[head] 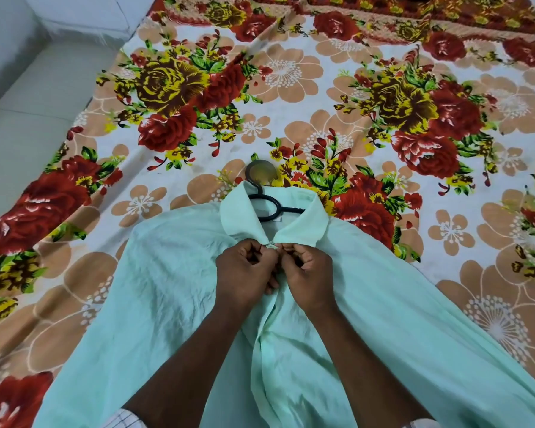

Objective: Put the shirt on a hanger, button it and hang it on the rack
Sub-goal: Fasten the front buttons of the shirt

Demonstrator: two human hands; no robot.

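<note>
Both forearms reach far over the mint shirt [173,288] spread on the floral bedsheet [291,97]. Left hand [244,273] and right hand [309,273], fingers curled tight, pinch its placket just below the collar [238,214], where the black hanger [267,208] shows.

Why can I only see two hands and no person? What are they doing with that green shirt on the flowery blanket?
The camera sits on the person's head and looks down, so you see what they see: only their own arms. The left hand and the right hand pinch the front of the shirt just under its collar, where the top button goes. A black hanger is inside the shirt; its hook pokes out above the collar. Everything lies on a bedsheet with big red flowers. No rack shows here.
</note>
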